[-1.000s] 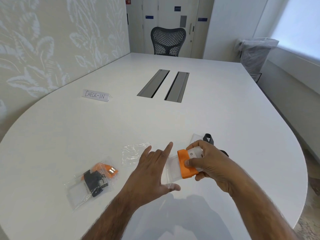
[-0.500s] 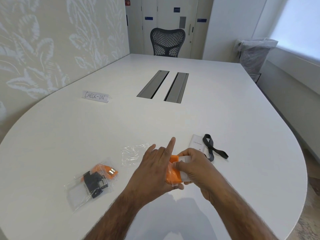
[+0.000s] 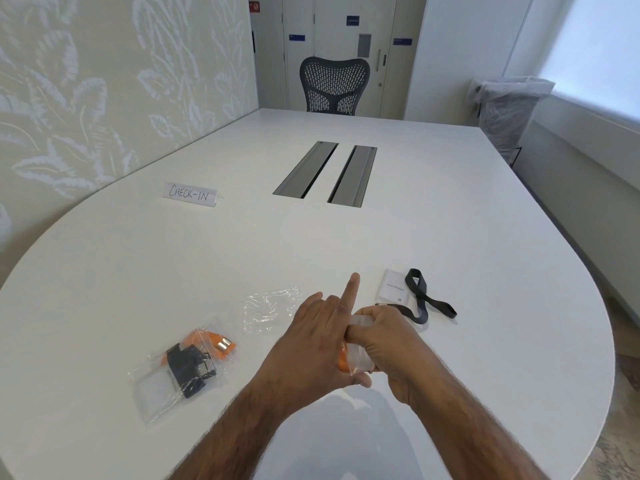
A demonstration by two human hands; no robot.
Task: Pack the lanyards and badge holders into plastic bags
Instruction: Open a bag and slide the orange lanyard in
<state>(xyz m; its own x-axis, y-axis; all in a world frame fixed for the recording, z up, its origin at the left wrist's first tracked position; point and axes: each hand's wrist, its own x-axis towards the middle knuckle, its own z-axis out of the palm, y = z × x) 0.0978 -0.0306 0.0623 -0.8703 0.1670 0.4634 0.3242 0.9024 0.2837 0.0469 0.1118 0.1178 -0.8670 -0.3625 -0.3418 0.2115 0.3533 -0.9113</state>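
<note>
Lanyard (image 3: 342,359), orange, half in bag (image 3: 358,355) over table (image 3: 433,220): left hand (image 3: 320,344) pinches bag, right hand (image 3: 389,341) grips lanyard, mid-stuffing I judge; next I push it home, close bag.

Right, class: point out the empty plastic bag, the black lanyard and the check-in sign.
empty plastic bag (image 3: 270,310), head view, crumpled middle.
black lanyard (image 3: 419,296), head view, strap below its loop.
check-in sign (image 3: 189,194), head view, lettered face.

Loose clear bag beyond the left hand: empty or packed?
Empty. The clear bag lies crumpled on the table, only white tabletop showing through it.
</note>
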